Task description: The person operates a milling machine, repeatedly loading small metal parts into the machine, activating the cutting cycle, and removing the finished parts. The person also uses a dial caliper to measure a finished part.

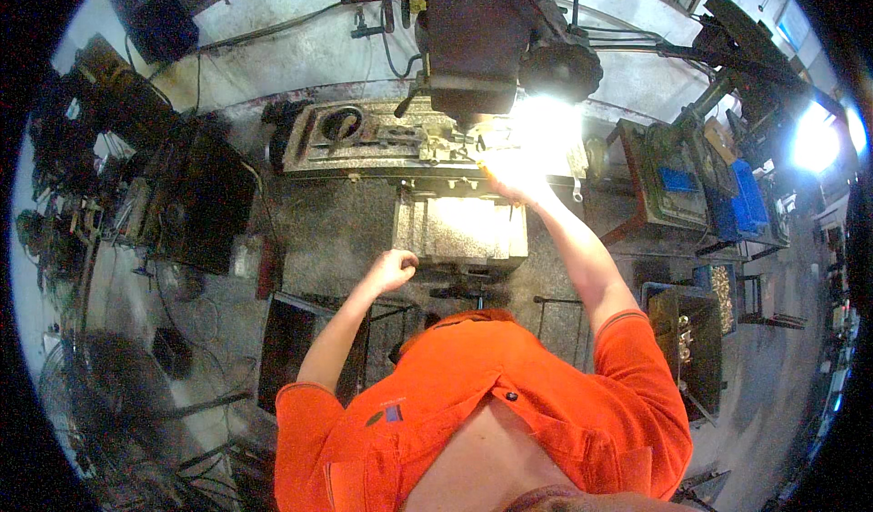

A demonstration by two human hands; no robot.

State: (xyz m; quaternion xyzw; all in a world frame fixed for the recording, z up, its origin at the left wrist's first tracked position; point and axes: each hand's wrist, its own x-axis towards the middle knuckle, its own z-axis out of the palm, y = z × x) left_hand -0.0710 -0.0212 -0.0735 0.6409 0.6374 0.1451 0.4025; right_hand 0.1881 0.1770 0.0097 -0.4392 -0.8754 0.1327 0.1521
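A milling machine stands before me, its dark head (477,39) above a long, speckled metal table (364,162). My right hand (516,187) reaches to the table's front edge, under strong glare. It is closed around a small yellow-orange thing (488,168) whose kind I cannot make out. Just beyond the fingers is a metal vise-like fixture (446,145), below the machine head. My left hand (395,270) is held low, left of the machine's speckled front block (459,225), with curled fingers and nothing visible in it.
A bright lamp (548,121) shines beside the machine head. At right stand a bench with blue trays (747,198) and a dark bin (687,348) holding metal parts. Another dark bin (291,348) is near my left arm; a dark cabinet (205,198) stands farther left.
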